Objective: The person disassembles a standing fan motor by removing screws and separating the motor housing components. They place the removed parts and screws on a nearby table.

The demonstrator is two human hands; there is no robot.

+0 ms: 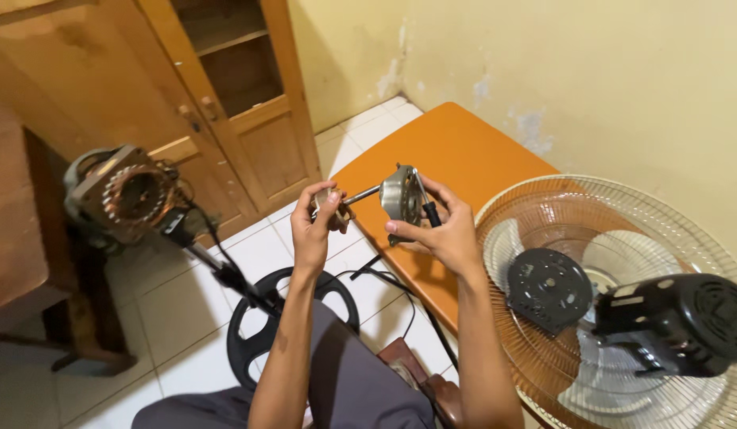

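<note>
Hands (317,218) at frame centre grip a metal motor part (400,195).
Left hand pinches its shaft (360,195); right hand (440,230) closes around the round housing, above the orange table (456,151).

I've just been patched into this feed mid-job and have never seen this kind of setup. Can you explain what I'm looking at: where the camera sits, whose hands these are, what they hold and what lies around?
There is one picture, from a camera on the person's head, looking down at their own two bare hands.

The right hand grips a round metal motor part with a shaft sticking out toward the left. A dark-handled tool also lies in that hand. The left hand has its fingers on the shaft's end; what they pinch there is too small to tell.

To the left is a fan stand with a bare motor on top. To the right, on an orange table, lies a fan grille with a black motor cover on it.
</note>
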